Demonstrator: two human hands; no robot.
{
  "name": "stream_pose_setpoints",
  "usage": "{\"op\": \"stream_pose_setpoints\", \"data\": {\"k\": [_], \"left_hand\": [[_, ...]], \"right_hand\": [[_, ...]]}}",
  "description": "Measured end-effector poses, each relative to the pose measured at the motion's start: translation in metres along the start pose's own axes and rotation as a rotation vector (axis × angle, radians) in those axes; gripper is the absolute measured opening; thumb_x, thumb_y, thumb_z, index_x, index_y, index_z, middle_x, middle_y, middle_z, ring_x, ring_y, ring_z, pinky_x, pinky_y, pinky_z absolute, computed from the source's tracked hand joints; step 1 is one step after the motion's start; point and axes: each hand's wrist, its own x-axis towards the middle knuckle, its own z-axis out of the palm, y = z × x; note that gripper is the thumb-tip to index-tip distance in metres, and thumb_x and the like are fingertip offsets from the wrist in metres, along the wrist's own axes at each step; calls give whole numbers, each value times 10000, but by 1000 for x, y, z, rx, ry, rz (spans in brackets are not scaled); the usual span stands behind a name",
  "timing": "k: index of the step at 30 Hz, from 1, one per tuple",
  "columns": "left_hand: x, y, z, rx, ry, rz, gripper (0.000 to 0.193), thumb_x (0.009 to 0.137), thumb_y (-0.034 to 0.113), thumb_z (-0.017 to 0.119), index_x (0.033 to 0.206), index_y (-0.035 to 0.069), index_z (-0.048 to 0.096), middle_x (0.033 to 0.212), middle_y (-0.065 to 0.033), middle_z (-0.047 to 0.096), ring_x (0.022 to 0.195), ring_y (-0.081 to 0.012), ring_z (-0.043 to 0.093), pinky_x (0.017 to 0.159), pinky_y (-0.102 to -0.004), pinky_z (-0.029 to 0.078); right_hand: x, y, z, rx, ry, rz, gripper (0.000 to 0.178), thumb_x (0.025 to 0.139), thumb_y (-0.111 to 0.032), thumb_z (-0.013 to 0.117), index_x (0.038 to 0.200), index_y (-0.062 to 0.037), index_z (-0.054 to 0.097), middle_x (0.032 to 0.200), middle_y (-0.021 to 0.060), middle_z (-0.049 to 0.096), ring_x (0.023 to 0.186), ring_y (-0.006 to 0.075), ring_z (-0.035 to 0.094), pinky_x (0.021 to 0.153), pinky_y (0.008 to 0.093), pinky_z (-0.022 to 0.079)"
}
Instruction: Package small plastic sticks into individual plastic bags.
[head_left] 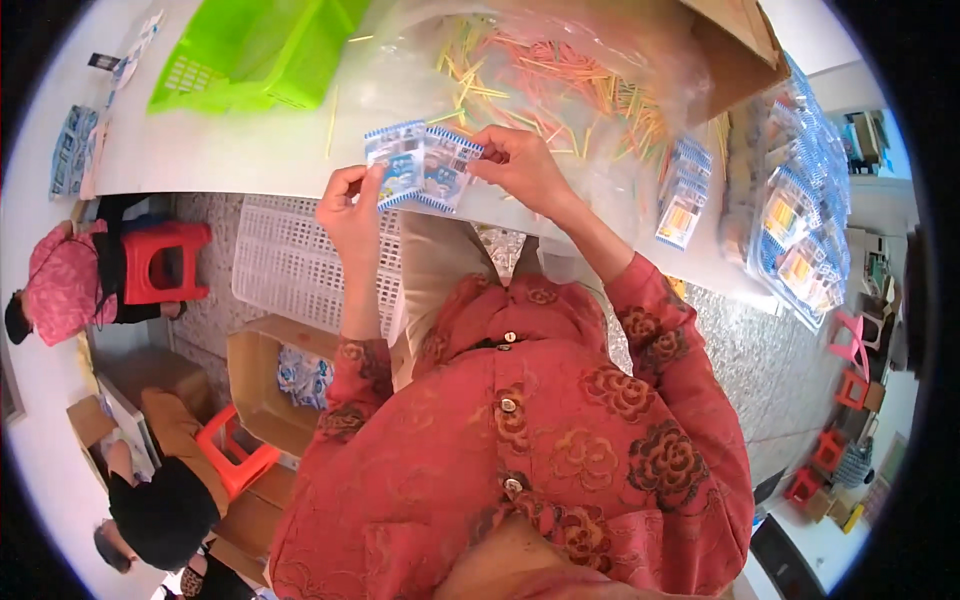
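Note:
My left hand (352, 205) and my right hand (522, 168) together hold a small clear packet with blue and white edging (422, 165) above the near edge of the white table (230, 140). The left hand pinches the packet's left lower corner, the right hand pinches its right upper corner. Just beyond lies a heap of thin yellow, orange and green sticks (560, 85) on a clear plastic sheet.
A green plastic basket (255, 50) stands at the table's far left. Piles of filled packets (800, 210) lie on the right, more (683, 195) nearer. Under the table are a white crate (290, 265), a cardboard box (270, 385) and red stools (160, 260). Other people sit at left.

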Motion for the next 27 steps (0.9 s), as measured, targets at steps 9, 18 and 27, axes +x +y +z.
{"op": "stream_pose_setpoints", "data": {"k": [9, 18, 27], "left_hand": [[-9, 14, 5, -130, -87, -53, 57, 807, 24, 664, 815, -22, 633, 755, -17, 634, 669, -33, 535, 613, -168, 428], [-22, 26, 37, -141, -351, -58, 58, 796, 39, 674, 787, 1, 631, 748, -13, 637, 661, -45, 550, 604, -185, 442], [-25, 42, 52, 33, -519, -21, 86, 756, 64, 701, 771, -2, 649, 689, -35, 627, 622, -60, 548, 571, -224, 437]], "right_hand": [[6, -11, 3, -326, 295, -308, 246, 796, -102, 645, 1029, -30, 614, 822, 89, 617, 649, 124, 549, 607, 256, 462], [-12, -60, -27, -392, -71, -327, 160, 815, -149, 640, 841, 9, 634, 716, 91, 575, 635, 172, 517, 566, 305, 406], [-21, -61, -40, -462, -50, -406, 140, 809, -106, 623, 848, 27, 601, 726, 126, 555, 634, 216, 518, 570, 340, 401]]}}
